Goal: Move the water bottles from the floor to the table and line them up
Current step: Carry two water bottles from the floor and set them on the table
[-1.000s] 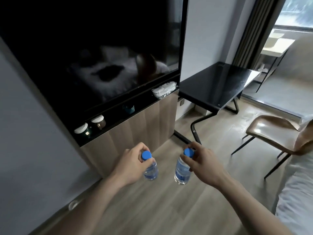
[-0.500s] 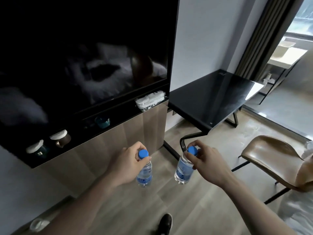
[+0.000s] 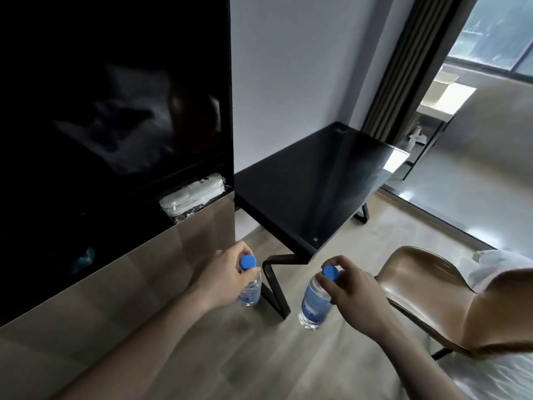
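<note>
Blue-capped bottles [image 3: 250,287] [image 3: 314,301] pinched at the neck by fingers of left hand [image 3: 223,280] and right hand [image 3: 350,295], carried above the floor toward the black bench [image 3: 314,186]; best kept upright.

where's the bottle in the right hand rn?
Head view, lower centre: the right hand holds the right bottle by its blue cap, off the floor, just in front of the black table and left of the brown chair.
</note>
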Tool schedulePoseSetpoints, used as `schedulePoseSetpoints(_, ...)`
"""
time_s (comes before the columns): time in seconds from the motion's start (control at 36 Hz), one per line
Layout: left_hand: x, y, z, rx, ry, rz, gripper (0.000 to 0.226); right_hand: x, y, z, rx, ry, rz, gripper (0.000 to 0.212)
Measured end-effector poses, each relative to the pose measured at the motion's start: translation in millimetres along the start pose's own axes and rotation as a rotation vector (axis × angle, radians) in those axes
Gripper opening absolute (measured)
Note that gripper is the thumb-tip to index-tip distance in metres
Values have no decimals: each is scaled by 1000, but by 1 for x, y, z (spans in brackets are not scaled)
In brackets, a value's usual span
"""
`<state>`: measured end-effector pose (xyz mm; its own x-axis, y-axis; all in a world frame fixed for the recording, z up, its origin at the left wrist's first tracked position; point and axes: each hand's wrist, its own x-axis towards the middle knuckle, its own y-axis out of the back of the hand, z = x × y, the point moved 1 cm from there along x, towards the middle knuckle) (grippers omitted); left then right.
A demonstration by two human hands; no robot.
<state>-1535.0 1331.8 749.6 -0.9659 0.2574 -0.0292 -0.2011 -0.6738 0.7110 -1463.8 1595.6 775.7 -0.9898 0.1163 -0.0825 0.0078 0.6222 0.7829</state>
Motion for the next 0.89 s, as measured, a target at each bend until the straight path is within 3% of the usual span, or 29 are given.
schedulePoseSetpoints(0.17,74,-47,33,54,20,6,23,71,38,54,33,13,-16,13)
schedulePoseSetpoints(0.44,171,-114,77,54,196,95,23,198,99,134,11,130,-158,10)
schedulePoseSetpoints(0.69,242,-128,104,129,304,165,21,303,127,170,-48,171,-258,13)
schedulePoseSetpoints(0.89,315,-144,105,120,328,117,19,377,129,188,-32,136,-263,9)
